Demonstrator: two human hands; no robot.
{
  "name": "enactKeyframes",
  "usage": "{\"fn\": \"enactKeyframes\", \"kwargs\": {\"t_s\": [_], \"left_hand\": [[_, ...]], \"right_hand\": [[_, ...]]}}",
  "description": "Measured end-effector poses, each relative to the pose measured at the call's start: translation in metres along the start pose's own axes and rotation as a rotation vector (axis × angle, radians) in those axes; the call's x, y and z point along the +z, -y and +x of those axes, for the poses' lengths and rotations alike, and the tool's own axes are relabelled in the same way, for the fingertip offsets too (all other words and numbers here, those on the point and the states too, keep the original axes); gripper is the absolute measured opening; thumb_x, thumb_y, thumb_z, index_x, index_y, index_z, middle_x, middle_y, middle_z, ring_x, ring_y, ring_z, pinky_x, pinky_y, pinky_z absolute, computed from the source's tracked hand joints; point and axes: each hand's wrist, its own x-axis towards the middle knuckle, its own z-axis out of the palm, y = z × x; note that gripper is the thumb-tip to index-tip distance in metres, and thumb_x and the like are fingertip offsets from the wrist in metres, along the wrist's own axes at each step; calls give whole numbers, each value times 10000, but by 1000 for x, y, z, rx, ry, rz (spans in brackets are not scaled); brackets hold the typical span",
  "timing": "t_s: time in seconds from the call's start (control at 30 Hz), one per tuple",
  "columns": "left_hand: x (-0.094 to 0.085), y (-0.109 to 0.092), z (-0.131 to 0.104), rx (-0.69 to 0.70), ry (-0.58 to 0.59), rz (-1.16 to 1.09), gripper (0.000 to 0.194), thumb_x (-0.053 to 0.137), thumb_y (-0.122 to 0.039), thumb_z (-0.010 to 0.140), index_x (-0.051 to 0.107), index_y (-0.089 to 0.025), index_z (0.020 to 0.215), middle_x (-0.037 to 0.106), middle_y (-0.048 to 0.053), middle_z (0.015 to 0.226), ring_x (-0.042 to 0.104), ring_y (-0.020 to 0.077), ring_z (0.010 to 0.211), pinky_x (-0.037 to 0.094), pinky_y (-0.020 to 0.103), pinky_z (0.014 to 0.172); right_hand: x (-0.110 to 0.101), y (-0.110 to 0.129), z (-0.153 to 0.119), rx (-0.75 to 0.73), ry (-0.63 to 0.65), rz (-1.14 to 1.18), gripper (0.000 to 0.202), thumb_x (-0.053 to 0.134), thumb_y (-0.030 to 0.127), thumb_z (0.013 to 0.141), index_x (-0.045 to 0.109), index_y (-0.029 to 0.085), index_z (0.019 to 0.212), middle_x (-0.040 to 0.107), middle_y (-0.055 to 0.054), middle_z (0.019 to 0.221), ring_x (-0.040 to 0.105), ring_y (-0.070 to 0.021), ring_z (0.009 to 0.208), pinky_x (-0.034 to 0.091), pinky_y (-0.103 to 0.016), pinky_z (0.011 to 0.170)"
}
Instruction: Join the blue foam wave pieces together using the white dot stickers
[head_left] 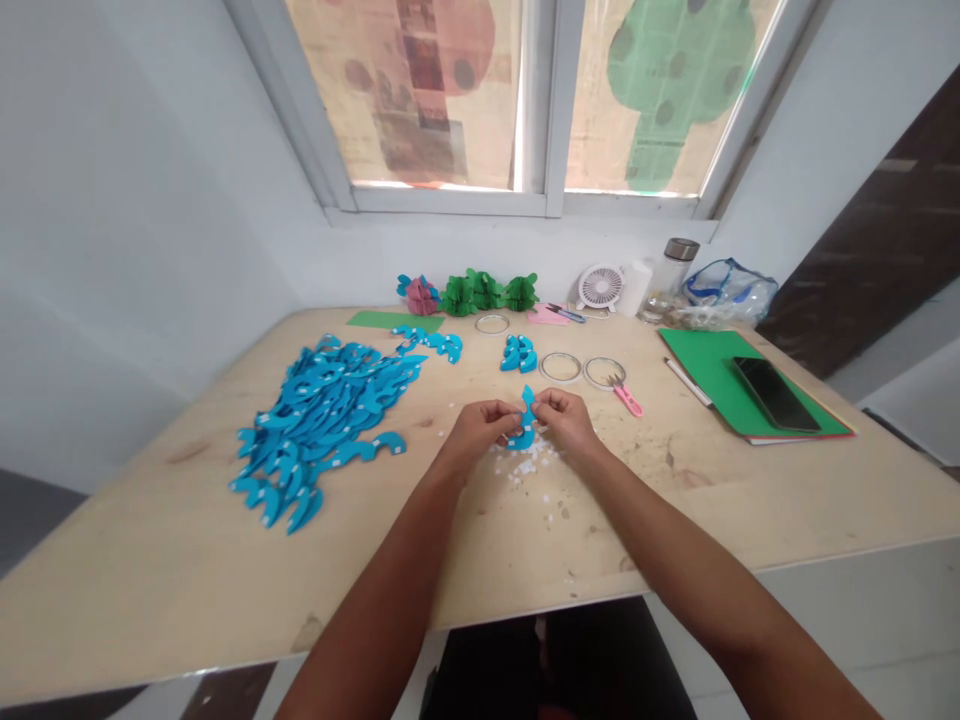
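Between my two hands, over the middle of the table, is a curved blue paper piece with small white squares on it. My left hand pinches its left side. Fingers of my right hand are closed on its upper right edge. Small white scraps lie scattered on the wood just below it. Behind my hands sits a small group of folded blue paper pieces. A large heap of similar blue pieces with white squares spreads to the left.
Tape rolls and pink snips lie beyond my right hand. On the right, a black phone rests on green sheets. Along the wall stand green paper figures, a white fan and a glass bottle.
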Motion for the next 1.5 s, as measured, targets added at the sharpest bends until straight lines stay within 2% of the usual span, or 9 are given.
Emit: {"fn": "enactKeyframes", "kwargs": {"t_s": [0.2,0.4,0.7,0.8,0.9,0.97,1.1,1.3,1.5], "left_hand": [[3,-1,0,56,-74,26,130,677,-254,537,650,-143,600,618,11,517,519,117,473,397,225,465],[4,0,2,86,-202,-54,190,690,-297,523,655,-137,620,631,17,546,531,121,507,410,218,472],[3,4,5,-24,-108,-98,217,716,-300,507,654,-127,623,607,10,566,527,113,513,430,228,487],[6,2,4,47,-171,-59,171,692,-292,529,642,-133,568,574,-8,505,493,101,475,405,221,474],[9,-1,0,165,-268,29,140,670,-279,562,646,-141,562,567,-17,492,479,98,480,391,213,485],[11,-2,-3,216,-292,81,128,663,-272,576,661,-145,592,593,-11,526,494,107,508,396,214,502],[11,-3,-5,235,-257,118,135,655,-284,586,667,-150,600,619,-2,564,509,121,541,407,219,524],[10,-6,-7,190,-198,112,147,655,-289,585,658,-142,582,584,-9,529,488,113,529,382,209,514],[10,-9,-9,180,-162,111,140,660,-285,567,670,-146,583,617,9,568,512,132,559,397,221,537]], "right_hand": [[0,3,0,-3,-24,2,198,622,360,642,591,164,643,529,23,511,436,-97,475,326,-219,466],[2,4,-4,30,94,-17,209,637,366,648,602,163,679,519,35,521,418,-84,464,306,-208,451],[2,1,-3,1,116,-44,205,630,359,655,572,162,658,511,43,525,397,-76,442,294,-212,446],[2,4,-5,-71,46,-163,177,609,343,669,575,170,676,513,34,540,416,-93,467,318,-222,461],[3,9,-10,-230,-73,-347,114,576,293,695,583,179,690,528,18,574,435,-109,517,345,-233,505],[4,12,-12,-301,-72,-417,106,546,275,719,585,182,685,535,7,584,448,-119,544,355,-241,529],[6,11,-15,-281,-4,-493,112,533,269,728,580,184,672,530,9,574,449,-123,544,345,-244,530],[4,7,-12,-240,1,-484,139,518,278,735,577,178,658,506,22,559,433,-112,526,329,-232,517],[3,3,-10,-212,31,-458,152,509,268,713,568,177,608,476,36,530,396,-101,495,310,-225,498]]}}
